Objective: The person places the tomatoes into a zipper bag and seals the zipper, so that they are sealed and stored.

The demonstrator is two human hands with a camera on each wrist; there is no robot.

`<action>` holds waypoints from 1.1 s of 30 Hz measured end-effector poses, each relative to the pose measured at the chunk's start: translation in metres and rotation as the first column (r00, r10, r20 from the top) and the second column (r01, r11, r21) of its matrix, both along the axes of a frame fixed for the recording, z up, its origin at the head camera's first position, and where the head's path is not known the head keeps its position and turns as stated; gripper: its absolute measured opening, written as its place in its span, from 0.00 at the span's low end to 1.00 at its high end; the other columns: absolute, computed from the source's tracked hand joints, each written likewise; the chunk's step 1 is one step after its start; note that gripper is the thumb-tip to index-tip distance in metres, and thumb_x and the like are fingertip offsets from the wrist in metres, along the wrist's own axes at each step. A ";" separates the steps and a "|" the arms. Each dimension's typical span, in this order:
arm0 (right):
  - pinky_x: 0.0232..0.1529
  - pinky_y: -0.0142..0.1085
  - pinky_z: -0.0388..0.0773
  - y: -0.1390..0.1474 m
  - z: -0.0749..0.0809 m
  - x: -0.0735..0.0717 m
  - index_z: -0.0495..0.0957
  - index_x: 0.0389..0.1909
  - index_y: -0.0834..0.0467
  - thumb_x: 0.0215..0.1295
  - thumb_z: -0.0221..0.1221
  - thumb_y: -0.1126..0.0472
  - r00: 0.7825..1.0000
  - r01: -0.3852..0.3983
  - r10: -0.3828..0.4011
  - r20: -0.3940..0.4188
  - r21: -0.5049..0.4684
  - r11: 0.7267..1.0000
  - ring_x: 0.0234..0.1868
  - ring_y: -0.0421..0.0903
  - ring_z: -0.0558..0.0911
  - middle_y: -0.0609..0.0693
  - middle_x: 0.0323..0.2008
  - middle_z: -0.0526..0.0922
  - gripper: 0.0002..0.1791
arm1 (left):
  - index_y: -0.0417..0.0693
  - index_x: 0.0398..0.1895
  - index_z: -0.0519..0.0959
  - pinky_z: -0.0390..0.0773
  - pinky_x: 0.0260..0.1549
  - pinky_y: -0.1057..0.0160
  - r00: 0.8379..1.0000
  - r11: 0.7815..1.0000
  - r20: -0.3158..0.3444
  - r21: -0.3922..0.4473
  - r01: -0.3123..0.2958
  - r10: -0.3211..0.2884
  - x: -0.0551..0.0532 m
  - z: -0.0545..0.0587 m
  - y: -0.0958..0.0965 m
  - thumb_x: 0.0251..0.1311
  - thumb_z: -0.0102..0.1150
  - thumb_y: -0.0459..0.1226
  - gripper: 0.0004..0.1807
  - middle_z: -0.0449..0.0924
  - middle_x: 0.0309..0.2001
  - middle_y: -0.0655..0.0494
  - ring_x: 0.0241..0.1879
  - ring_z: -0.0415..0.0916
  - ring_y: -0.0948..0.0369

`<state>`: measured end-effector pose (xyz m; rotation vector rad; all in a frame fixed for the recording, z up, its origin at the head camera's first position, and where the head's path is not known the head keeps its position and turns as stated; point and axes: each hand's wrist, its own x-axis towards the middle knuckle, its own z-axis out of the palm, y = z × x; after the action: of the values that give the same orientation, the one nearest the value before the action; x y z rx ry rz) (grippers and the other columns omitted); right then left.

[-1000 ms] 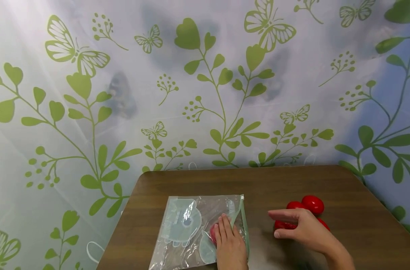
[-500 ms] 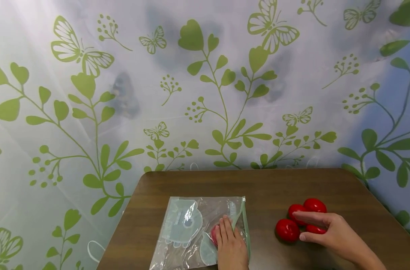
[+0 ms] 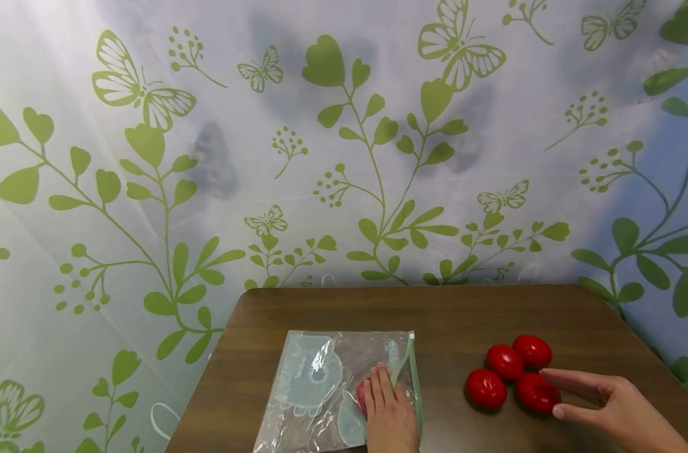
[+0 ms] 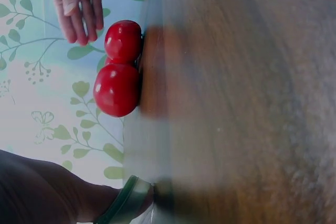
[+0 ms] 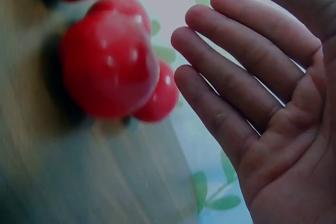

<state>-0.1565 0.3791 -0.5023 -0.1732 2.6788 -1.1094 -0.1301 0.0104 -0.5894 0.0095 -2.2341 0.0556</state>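
Note:
Several shiny red tomatoes (image 3: 486, 389) sit close together on the right side of the table. My right hand (image 3: 615, 406) hovers just right of the nearest ones, holding nothing; its fingers (image 5: 226, 77) are extended and slightly spread in the right wrist view. A clear zip bag (image 3: 372, 343) with a pale green printed animal lies flat at the table's middle left. Its green zip edge (image 3: 414, 377) parts below the slider. My left hand (image 3: 390, 406) rests with straight fingers at that edge, beside a red round thing (image 3: 360, 396) that it partly covers. I cannot tell how far the left thumb is inside.
The brown wooden table (image 3: 434, 308) has rounded far corners. Behind it hangs a pale cloth (image 3: 344, 126) with green leaves and butterflies. A white loop (image 3: 163, 420) shows at the table's left edge.
My right hand has drawn back to the right, off the tomatoes, uncovering them. The left hand and the bag keep their place, while the head view shifts slightly.

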 end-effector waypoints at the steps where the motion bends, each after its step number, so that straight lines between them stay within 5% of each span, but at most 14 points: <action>1: 0.46 0.32 0.89 0.004 -0.002 0.000 0.76 0.73 0.68 0.71 0.73 0.49 1.000 0.005 -0.005 -0.008 0.008 1.000 0.51 0.28 0.88 0.69 0.68 0.83 0.39 | 0.42 0.45 0.85 0.33 0.87 0.50 1.000 1.000 0.002 0.000 0.002 -0.002 0.000 0.000 0.000 0.57 0.57 0.40 0.16 0.87 0.60 0.40 0.60 0.86 0.47; 8: 0.45 0.29 0.87 0.020 -0.014 0.001 0.76 0.72 0.69 0.69 0.75 0.50 0.999 0.009 -0.006 -0.045 0.057 0.998 0.49 0.19 0.82 0.70 0.66 0.83 0.39 | 0.43 0.43 0.85 0.31 0.87 0.50 1.000 1.000 0.002 -0.002 0.012 -0.012 0.001 0.001 0.000 0.56 0.59 0.41 0.15 0.87 0.60 0.39 0.60 0.86 0.46; 17: 0.45 0.32 0.89 0.030 -0.026 -0.008 0.75 0.74 0.69 0.71 0.73 0.45 1.000 0.011 -0.013 0.022 0.109 0.994 0.51 0.33 0.90 0.71 0.69 0.81 0.42 | 0.43 0.41 0.84 0.33 0.87 0.50 1.000 1.000 -0.014 -0.010 0.003 -0.003 0.000 0.000 -0.001 0.58 0.55 0.40 0.14 0.87 0.60 0.40 0.59 0.87 0.48; 22: 0.46 0.30 0.88 0.030 -0.034 -0.013 0.74 0.73 0.71 0.70 0.74 0.46 0.999 0.021 -0.024 0.037 0.056 0.998 0.49 0.23 0.86 0.72 0.69 0.80 0.42 | 0.45 0.40 0.83 0.33 0.88 0.50 1.000 1.000 -0.023 -0.009 0.012 -0.013 -0.001 0.000 -0.001 0.58 0.57 0.41 0.12 0.87 0.59 0.39 0.58 0.87 0.46; 26: 0.46 0.29 0.88 0.029 -0.039 -0.016 0.74 0.74 0.71 0.70 0.74 0.46 0.999 0.029 -0.030 0.045 0.022 0.999 0.49 0.19 0.82 0.72 0.69 0.80 0.43 | 0.45 0.40 0.83 0.30 0.88 0.50 1.000 1.000 0.004 -0.006 0.015 -0.015 0.000 0.002 -0.001 0.56 0.59 0.41 0.12 0.86 0.60 0.39 0.59 0.86 0.46; 33: 0.46 0.32 0.88 0.026 -0.046 -0.021 0.73 0.74 0.71 0.71 0.73 0.46 0.999 0.021 -0.023 0.033 0.054 0.998 0.48 0.27 0.87 0.72 0.68 0.81 0.42 | 0.46 0.43 0.84 0.29 0.87 0.51 0.998 1.000 0.063 -0.009 0.000 0.000 0.004 0.004 -0.001 0.57 0.60 0.41 0.13 0.86 0.63 0.40 0.62 0.85 0.47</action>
<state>-0.1773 0.4046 -0.5479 -0.1150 2.6836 -1.0353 -0.1264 0.0098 -0.5850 0.0028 -2.2969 0.0669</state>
